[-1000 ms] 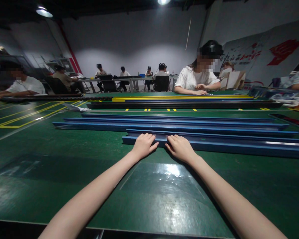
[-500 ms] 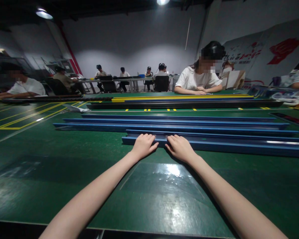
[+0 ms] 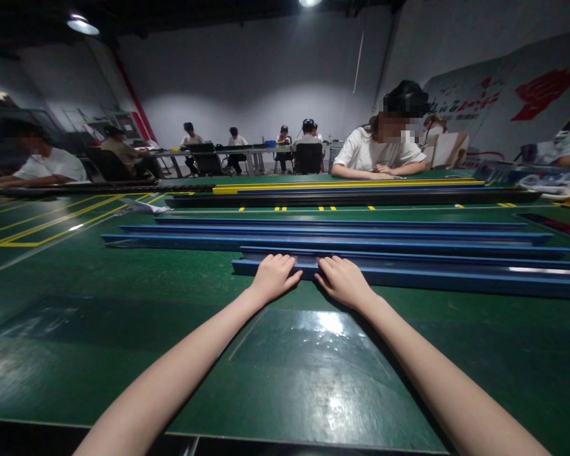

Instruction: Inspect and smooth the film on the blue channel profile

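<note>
Blue channel bar (image 3: 456, 280) is gripped near its L end by both hands, w/ fingers curled over the near wall into the trough & thumbs set on the near side. A short stub of bar is left past the L hand (image 3: 275, 278); most of the length is run out past the R hand (image 3: 344, 282) & cut off by the R edge of the view. Btwn the two thumbs a small gap is kept, w/ bar visible there. How hard it's pressed can't be told. The bar is laid flat on the green tabletop (image 3: 147, 354), approx. crosswise.

Just behind, more blue channel bars (image 3: 332, 242) are lined up roughly parallel, untouched. Farther back, a black bar (image 3: 313, 200) & a yellow bar (image 3: 351, 183) are set lengthwise too. Btwn the forearms, a clear sheet (image 3: 308, 361) is spread on the tabletop. Across the table, a co-worker (image 3: 380, 152) in a white top is seen w/ forearms rested on the far edge.
</note>
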